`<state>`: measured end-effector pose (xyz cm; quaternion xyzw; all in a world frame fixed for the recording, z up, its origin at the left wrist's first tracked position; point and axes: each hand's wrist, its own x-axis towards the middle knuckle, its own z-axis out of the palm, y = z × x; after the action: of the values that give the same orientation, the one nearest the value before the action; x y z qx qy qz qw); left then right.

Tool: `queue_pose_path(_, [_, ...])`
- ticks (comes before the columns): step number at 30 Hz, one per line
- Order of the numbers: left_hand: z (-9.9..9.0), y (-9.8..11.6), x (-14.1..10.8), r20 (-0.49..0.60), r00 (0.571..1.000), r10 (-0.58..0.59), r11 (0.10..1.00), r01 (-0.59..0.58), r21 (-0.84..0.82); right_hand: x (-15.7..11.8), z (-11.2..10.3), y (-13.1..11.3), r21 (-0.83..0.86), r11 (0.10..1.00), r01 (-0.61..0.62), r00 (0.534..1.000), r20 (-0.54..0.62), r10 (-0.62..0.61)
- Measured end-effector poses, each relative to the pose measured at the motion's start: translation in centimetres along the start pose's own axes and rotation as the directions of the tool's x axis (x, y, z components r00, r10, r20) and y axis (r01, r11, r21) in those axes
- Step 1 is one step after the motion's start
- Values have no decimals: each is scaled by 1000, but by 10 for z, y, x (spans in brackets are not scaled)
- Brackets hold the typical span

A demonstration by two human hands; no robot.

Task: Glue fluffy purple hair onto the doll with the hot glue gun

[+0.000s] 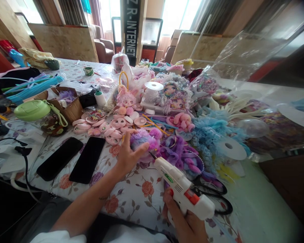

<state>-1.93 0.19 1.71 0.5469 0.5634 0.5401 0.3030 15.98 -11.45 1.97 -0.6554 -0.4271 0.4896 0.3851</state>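
A fluffy purple and blue piece (142, 137) with pink pompoms is held in my left hand (128, 153), its thumb lying across the near side. My right hand (181, 216) is wrapped round the handle of a white hot glue gun (183, 189). The gun's dark nozzle points up and left and ends close to the fluffy piece; whether the two touch I cannot tell. Behind my left hand lie several pink doll faces (113, 136). Purple fluffy strips (176, 152) are just right of the fluffy piece.
Black scissors (224, 204) lie beside the glue gun. Two dark phones (87, 160) rest on the floral cloth at left, near a green-lidded jar (30, 110) and cables. Blue ruffled material (209, 130), a white spool (231, 148) and finished dolls (126, 98) crowd the table farther back.
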Motion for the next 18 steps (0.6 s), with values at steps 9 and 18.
queue_pose_path(9, [0, 2, 0, -11, 1000, -4, 1000, 4, -6, -1, 0, 6, 4, 1000, 2, 1000, -3, -2])
queue_pose_path(18, [-1, 2, 0, -9, 1000, -28, 999, 27, -37, 2, -4, 8, -2, 998, 59, 998, -18, -59])
